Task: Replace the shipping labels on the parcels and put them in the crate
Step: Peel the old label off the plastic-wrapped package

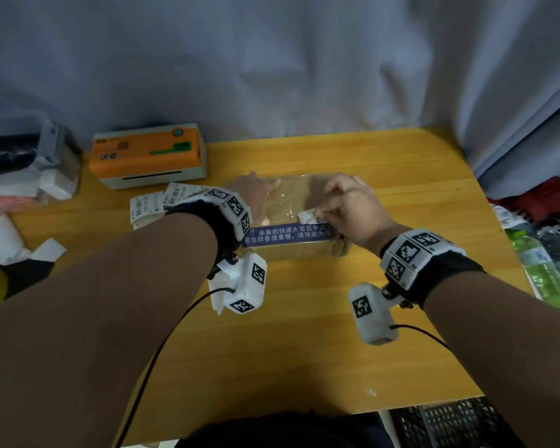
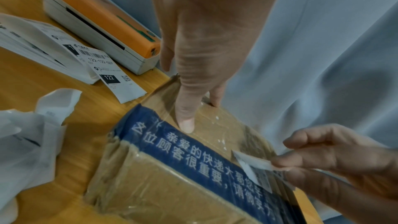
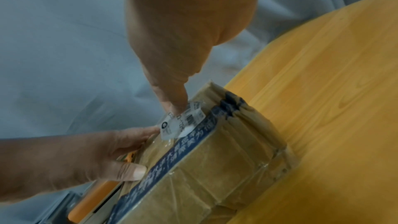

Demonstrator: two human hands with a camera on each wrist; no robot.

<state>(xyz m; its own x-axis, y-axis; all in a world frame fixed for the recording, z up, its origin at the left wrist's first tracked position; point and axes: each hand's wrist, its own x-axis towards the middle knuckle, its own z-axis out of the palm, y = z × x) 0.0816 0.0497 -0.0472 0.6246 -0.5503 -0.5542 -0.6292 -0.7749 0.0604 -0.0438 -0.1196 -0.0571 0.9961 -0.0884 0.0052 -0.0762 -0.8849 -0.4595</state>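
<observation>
A brown cardboard parcel (image 1: 291,202) wrapped in clear tape, with a blue printed band (image 1: 288,234) along its near edge, lies in the middle of the wooden table (image 1: 304,334). My left hand (image 1: 262,202) presses straight fingers (image 2: 185,122) on the parcel's left top, the thumb against its near edge. My right hand (image 1: 320,216) pinches a small white piece of shipping label (image 1: 306,217) at the parcel's right top; the piece (image 3: 183,122) is partly lifted and one end still sticks to the parcel. A black crate (image 1: 450,425) shows at the bottom right, below the table edge.
An orange and white label printer (image 1: 147,155) stands at the back left, with a stack of printed labels (image 1: 162,202) in front of it. Torn white paper (image 1: 46,250) lies at the left edge. Plastic bottles (image 1: 543,263) lie to the right. Blue cloth hangs behind.
</observation>
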